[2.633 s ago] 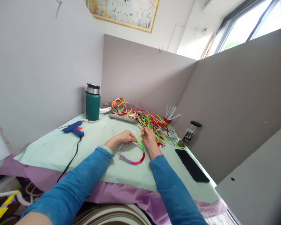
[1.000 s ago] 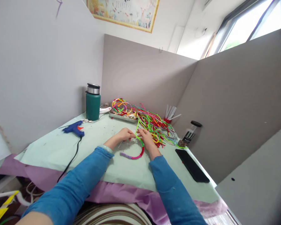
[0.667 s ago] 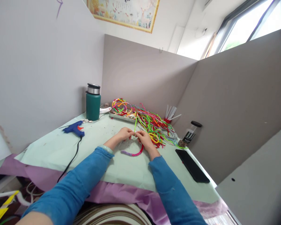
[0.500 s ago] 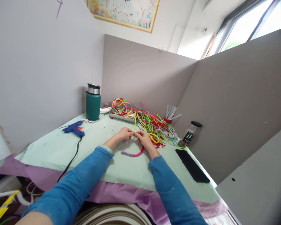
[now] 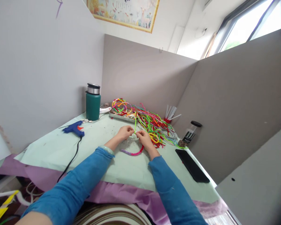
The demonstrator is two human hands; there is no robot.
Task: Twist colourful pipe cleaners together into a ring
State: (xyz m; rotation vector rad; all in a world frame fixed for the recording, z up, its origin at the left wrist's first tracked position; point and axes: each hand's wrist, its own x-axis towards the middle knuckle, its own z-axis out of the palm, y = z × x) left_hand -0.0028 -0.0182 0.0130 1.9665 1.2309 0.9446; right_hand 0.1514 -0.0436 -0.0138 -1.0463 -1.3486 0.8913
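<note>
Near the middle of the table, my left hand [image 5: 125, 132] and my right hand [image 5: 144, 138] face each other with fingertips pinched. Between them a bright green pipe cleaner [image 5: 135, 123] stands up, its lower end at the fingertips of both hands. A curved strip wrapped in pink and purple fuzz [image 5: 133, 154] reaches out from under my right hand and bends left below my fingers. Its upper end is hidden by that hand, so I cannot tell how it joins the green one.
A heap of coloured pipe cleaners [image 5: 152, 123] lies behind my hands, beside a metal tray [image 5: 121, 117]. On the left are a blue glue gun [image 5: 74, 128] with its cord and a green bottle [image 5: 93, 106]. A black phone [image 5: 192, 165] and a clear jar [image 5: 190, 135] sit right.
My fingertips have drawn slightly apart, showing more of the green pipe cleaner between them. The pink and purple strip has shifted a little up and left.
</note>
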